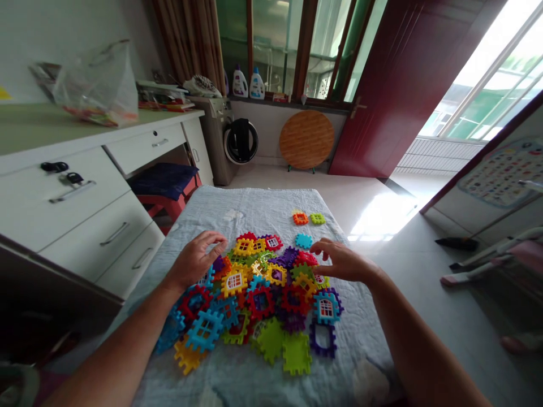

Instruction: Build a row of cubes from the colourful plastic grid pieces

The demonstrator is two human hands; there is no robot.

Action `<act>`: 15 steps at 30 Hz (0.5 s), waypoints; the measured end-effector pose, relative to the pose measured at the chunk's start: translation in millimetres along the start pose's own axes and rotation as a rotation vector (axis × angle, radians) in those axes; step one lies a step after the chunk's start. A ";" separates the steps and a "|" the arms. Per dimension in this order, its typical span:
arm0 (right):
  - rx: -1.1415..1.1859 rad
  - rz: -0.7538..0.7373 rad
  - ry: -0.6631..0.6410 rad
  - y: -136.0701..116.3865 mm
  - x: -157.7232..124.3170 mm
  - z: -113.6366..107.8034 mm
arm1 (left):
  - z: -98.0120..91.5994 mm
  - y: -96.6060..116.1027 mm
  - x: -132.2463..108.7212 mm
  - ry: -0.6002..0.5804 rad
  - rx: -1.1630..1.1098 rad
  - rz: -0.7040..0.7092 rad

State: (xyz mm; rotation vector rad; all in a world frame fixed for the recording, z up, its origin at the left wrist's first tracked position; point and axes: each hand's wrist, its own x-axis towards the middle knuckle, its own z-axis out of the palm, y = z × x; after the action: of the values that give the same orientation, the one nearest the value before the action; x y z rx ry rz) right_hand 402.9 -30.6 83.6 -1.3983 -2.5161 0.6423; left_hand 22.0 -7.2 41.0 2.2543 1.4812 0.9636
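Observation:
A pile of colourful notched plastic tiles, some with window inserts, lies on the cloth-covered table (pixel 254 199). My left hand (pixel 202 254) hovers at the pile's upper left with curved, parted fingers and nothing in them, close to a purple tile. On the other side my right hand (pixel 333 259) is over the pile's right edge, its fingers apart beside a red tile (pixel 306 258). Just beyond my right hand lies a light blue tile (pixel 303 241). Farther back, an orange tile (pixel 300 218) and a green tile (pixel 317 218) sit side by side.
A white desk (pixel 169 120) with a plastic bag (pixel 102 85) stands at the left, a dark blue stool (pixel 163 180) under it. Behind are a washing machine (pixel 220 141), a round wooden board (pixel 306 139) and a red door (pixel 382 85).

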 end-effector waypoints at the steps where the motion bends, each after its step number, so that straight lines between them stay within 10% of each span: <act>1: -0.002 0.008 0.006 -3.8 -6.6 2.7 | -3.9 2.2 0.9 0.020 0.004 0.003; 5: -0.005 0.017 0.013 -15.9 -31.4 13.6 | -18.9 10.0 4.0 -0.034 0.050 -0.023; 9: -0.006 0.031 -0.033 -25.7 -51.4 23.4 | -30.7 6.8 -5.6 -0.324 0.172 -0.054; 15: -0.086 0.078 -0.050 -36.0 -66.2 36.7 | -37.8 -10.1 -72.6 -0.432 0.251 -0.026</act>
State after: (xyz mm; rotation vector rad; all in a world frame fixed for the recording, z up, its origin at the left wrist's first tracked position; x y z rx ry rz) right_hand 397.5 -113.2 70.3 -1.5346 -2.5669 0.5968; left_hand -28.5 -72.3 35.9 2.4040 1.4876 0.2605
